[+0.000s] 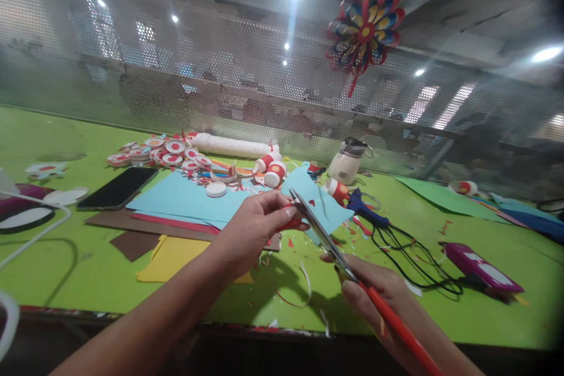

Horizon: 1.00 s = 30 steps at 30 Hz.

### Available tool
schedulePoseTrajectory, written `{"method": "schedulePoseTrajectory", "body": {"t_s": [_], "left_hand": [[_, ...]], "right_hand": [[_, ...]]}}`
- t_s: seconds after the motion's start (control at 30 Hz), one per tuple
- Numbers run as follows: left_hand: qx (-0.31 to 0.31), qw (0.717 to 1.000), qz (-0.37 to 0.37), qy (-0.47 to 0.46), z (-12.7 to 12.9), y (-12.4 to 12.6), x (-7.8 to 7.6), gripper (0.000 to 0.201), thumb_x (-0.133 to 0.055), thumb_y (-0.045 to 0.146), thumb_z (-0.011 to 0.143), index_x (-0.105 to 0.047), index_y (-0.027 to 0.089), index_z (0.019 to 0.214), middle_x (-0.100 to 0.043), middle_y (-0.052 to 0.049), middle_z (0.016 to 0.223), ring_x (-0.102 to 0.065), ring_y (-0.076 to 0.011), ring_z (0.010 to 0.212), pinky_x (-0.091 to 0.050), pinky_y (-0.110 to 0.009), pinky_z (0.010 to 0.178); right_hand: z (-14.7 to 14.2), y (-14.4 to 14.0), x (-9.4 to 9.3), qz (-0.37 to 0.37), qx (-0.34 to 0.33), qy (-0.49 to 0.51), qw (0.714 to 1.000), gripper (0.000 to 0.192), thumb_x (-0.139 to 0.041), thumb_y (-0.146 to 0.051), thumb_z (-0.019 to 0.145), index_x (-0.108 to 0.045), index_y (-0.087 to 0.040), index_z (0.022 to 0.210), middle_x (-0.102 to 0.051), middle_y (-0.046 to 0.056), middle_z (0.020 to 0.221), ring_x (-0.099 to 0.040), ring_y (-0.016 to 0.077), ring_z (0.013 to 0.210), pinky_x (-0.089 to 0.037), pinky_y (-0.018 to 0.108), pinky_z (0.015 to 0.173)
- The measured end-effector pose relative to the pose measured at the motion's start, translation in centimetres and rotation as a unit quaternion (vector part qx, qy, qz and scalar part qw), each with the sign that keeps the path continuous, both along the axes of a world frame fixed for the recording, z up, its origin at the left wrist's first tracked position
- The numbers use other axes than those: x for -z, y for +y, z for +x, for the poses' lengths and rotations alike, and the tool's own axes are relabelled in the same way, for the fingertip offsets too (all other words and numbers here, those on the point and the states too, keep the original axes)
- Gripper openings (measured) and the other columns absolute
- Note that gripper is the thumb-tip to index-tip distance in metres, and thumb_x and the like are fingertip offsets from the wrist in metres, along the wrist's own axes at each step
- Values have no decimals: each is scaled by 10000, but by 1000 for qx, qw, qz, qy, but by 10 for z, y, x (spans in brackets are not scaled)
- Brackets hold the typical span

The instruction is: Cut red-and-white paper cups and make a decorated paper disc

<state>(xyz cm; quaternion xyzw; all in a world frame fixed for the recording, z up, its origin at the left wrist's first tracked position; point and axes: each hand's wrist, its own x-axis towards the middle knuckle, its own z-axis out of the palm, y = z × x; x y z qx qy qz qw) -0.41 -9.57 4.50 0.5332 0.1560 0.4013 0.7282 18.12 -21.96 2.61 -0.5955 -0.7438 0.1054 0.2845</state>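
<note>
My left hand (264, 220) pinches a small piece of red paper (291, 222) in front of me, its fingertips pressed together. Closed round a pair of scissors with red handles (330, 245) is my right hand (374, 285). The blades point up and left, their tips close beside the red paper; whether they touch it I cannot tell. Behind my hands lie sheets of light blue paper (176, 194). Below them show brown paper (114, 222) and yellow paper (170, 255).
Finished paper discs (171, 153) lie heaped at the back left, near a long white roll (229, 145). A black phone (118, 188) is at left. A white bottle (345, 164), a dark cord (405, 252) and a purple device (482, 270) stand or lie to the right. Scraps litter the green table (335, 320).
</note>
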Motion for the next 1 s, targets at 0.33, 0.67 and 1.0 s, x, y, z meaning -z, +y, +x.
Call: {"method": "schedulePoseTrajectory", "body": {"t_s": [0.33, 0.67, 1.0], "left_hand": [[11, 1000, -6, -12, 0, -1, -2, 147, -631, 174, 780, -520, 135, 692, -662, -61, 888, -615, -151, 856, -480, -310, 813], [25, 998, 12, 51, -10, 5, -1, 177, -662, 234, 766, -530, 136, 701, -651, -74, 904, -614, -154, 826, -485, -306, 753], [161, 965, 91, 188, -31, 19, -12, 143, -674, 251, 763, -598, 130, 759, -692, -56, 821, -637, -146, 801, -458, -269, 741]], "right_hand": [[2, 0, 5, 22, -7, 1, 1000, 386, -430, -418, 901, -637, -150, 1086, -660, 40, 731, -558, 135, 535, -449, 221, 495], [10, -6, -5, -2, 10, -34, 999, 413, -404, -445, 903, -652, -160, 1069, -597, 9, 615, -533, 129, 499, -431, 209, 449], [46, -38, -29, -39, -15, -99, 994, 415, -620, -462, 741, -687, -275, 1106, -721, 80, 1017, -692, 275, 871, -584, 346, 701]]}}
